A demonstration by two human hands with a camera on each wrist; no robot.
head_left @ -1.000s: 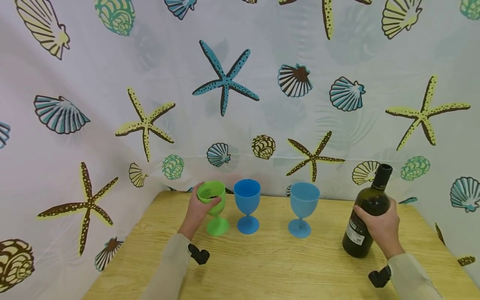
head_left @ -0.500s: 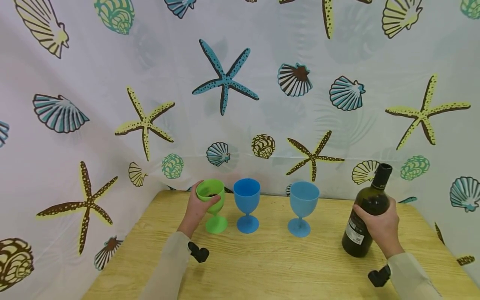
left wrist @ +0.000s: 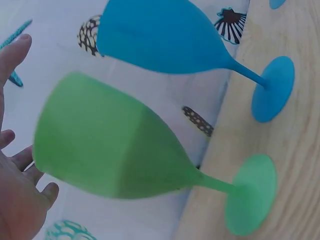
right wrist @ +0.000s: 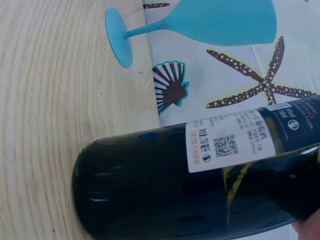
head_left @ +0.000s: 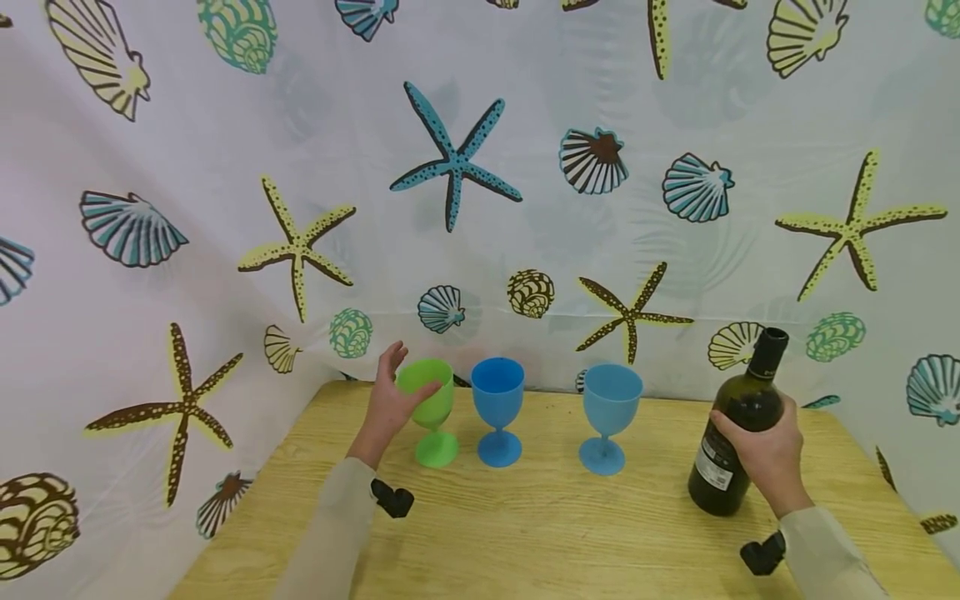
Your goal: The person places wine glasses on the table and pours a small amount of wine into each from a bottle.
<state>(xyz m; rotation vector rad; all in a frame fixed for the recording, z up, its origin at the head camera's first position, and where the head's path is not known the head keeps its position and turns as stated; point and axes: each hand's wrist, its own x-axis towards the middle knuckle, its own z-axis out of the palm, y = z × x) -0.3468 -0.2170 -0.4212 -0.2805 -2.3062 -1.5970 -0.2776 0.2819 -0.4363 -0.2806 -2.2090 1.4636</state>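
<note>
At four o'clock, the right hand grips the bottle, likely heavy and slick, best held mid-body; the left hand, spread, holds nothing.

Both sleeves are cream, the wrist cameras black.

One goblet beside the left hand; rightward, a second goblet, third goblet, then the bottle in the right hand.

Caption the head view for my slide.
Left hand beside a green goblet, right hand gripping a bottle, two blue goblets between.
</note>
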